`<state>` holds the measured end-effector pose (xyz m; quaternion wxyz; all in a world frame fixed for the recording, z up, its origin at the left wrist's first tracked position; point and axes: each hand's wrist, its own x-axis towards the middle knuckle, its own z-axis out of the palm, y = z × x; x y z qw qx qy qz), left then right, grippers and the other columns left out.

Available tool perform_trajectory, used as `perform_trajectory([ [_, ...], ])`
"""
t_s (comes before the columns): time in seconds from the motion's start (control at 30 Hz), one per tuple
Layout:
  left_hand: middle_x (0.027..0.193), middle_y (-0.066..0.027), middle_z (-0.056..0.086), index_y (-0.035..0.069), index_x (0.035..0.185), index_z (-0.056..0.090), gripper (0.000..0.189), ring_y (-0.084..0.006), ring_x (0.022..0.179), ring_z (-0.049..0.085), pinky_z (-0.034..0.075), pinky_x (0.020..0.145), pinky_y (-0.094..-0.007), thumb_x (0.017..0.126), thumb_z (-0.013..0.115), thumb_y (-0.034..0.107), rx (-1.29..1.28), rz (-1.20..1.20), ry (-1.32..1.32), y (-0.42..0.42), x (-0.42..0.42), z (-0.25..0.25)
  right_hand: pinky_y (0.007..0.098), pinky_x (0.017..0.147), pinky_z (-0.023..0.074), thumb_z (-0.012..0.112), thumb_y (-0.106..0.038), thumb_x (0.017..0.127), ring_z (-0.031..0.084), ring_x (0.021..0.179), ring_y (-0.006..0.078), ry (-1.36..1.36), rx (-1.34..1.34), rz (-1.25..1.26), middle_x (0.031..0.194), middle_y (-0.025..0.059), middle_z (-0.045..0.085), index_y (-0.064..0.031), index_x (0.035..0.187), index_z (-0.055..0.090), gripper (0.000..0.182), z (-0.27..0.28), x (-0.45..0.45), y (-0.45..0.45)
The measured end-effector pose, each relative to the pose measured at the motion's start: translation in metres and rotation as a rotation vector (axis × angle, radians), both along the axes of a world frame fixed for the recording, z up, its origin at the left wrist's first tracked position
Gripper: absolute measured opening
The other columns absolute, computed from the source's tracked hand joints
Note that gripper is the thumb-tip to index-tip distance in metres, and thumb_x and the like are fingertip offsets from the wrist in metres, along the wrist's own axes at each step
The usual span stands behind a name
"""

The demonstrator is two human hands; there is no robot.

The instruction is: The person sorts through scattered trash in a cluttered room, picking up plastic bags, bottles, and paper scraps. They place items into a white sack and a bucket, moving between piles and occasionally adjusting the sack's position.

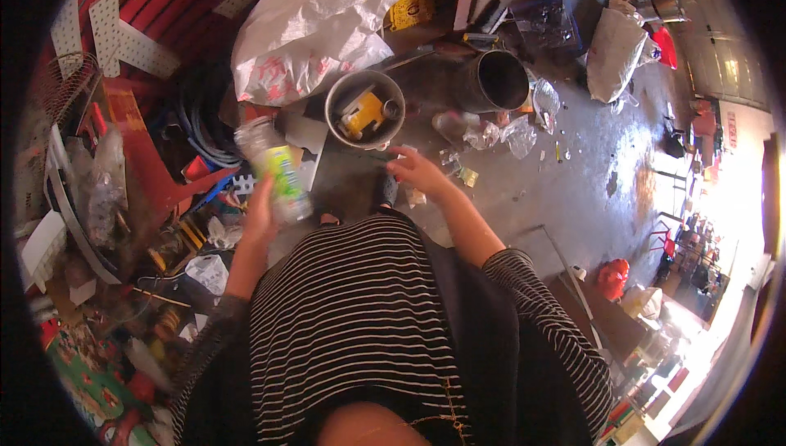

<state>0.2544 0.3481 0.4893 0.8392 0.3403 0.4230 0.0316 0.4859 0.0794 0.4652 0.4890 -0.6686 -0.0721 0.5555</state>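
Note:
My left hand (263, 215) grips a clear plastic bottle (276, 169) with a green and yellow label, blurred by motion. In front of me stands a round metal pot (331, 115), and inside it lie a yellow object (366, 113) and some small dark items. Just to the near right of the pot's rim is my right hand (420, 171), its fingers spread apart with nothing seen between them. Whether its fingertips touch the pot cannot be made out.
Behind the pot sits a large white woven sack (307, 28). A dark cylindrical bin (500, 80) and crumpled clear plastic (519, 137) are at the right. On the left are a red stool (144, 157), coiled hose (206, 133) and piled clutter. A long metal strip (571, 283) lies lower right.

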Motion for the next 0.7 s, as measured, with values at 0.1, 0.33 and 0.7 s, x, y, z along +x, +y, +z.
perform_trajectory([
  [0.1,0.102,-0.0093,0.059,0.003,0.122,0.049,0.047,-0.0196,0.086,0.060,0.052,0.072,-0.0342,0.091,0.052,0.040,-0.064,-0.211,-0.002,-0.066,0.086,-0.010,0.0373,0.100,0.0374,0.070,-0.036,0.081,0.048,0.118,0.0273,0.049,0.114,0.012,0.130,0.0229,0.046,-0.0064,0.144,0.019,0.086,0.010,-0.011,-0.004],
  [0.33,0.104,-0.0093,0.064,0.003,0.116,0.061,0.059,-0.0152,0.093,0.057,0.044,0.085,-0.0304,0.089,0.049,0.054,0.213,-0.567,-0.160,-0.192,0.177,-0.061,0.0403,0.090,0.0456,0.062,-0.028,0.088,0.052,0.110,0.0244,0.262,0.173,-0.281,0.123,0.0099,0.050,-0.0056,0.135,0.030,0.062,0.013,0.004,-0.072],
  [0.7,0.138,-0.0139,0.044,0.012,0.126,0.056,0.050,-0.0293,0.125,0.042,0.038,0.098,-0.0366,0.092,0.048,0.048,0.594,-1.044,-0.399,-0.246,0.195,-0.085,0.0393,0.093,0.0401,0.049,-0.035,0.093,0.053,0.103,0.0229,0.537,0.181,-0.912,0.110,0.0088,0.055,-0.0097,0.121,0.049,0.038,-0.109,0.042,-0.225],
])
